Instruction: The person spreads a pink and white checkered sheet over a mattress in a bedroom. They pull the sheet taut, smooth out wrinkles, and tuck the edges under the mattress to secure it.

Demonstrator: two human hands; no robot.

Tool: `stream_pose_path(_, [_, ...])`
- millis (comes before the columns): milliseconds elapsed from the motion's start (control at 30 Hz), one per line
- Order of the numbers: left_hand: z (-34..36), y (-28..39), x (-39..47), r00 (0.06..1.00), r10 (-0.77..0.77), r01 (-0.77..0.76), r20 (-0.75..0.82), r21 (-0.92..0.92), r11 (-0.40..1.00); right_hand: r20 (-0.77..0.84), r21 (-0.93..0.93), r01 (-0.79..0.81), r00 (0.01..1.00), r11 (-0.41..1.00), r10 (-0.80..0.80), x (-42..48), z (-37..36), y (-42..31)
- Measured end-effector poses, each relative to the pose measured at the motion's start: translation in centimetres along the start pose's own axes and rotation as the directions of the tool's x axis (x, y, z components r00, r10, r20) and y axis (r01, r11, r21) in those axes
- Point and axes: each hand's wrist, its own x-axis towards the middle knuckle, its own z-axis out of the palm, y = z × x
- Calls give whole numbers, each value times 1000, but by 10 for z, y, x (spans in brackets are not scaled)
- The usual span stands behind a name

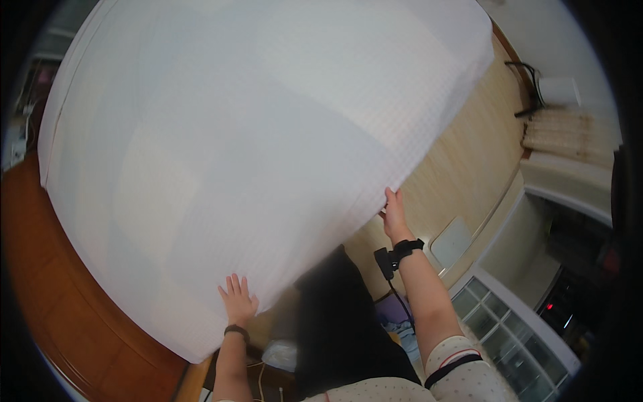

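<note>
A pale bed sheet [241, 140], with large faint blue and cream patches, covers the bed before me and fills most of the view. My left hand [239, 304] rests flat on it near the lower corner, its fingers spread and holding nothing. At the sheet's right side edge, my right hand [395, 213] pinches the fabric between thumb and fingers; part of the fingers is hidden beneath the edge. A black strap with a small device [397, 257] and a cable sits on my right wrist. The left wrist wears a dark band [237, 331].
A brown wooden headboard [95, 311] curves along the left. Right of the bed are the pale floor [472, 135], a white lid-like panel [451, 242] and a glass-paned door [507, 321]. Near my legs lie a plastic bag [280, 355] and blue cloth [406, 335].
</note>
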Motion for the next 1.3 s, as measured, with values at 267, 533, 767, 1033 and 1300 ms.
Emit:
stream_pose_path(267, [4, 9, 3, 999, 12, -15, 51, 54, 998, -80, -4, 350, 933, 937, -350, 16, 2, 44])
stream_pose_path(533, [-24, 28, -21, 983, -162, 147, 91, 149, 978, 199, -174, 170, 971, 970, -134, -69, -19, 41])
stream_pose_path(767, [-52, 103, -19, 732, -98, 202, 674, -79, 976, 247, -591, 178, 968, 787, -34, -170, -233, 37])
stream_pose_path(1033, [-93, 223, 37, 821, 148, -124, 551, -81, 989, -114, -619, -328, 936, 713, 332, -174, -449, 11])
stream_pose_path(1300, [-241, 463, 186, 868, 363, -146, 339, -524, 839, -88, -129, -131, 989, 983, 120, -47, -551, -146])
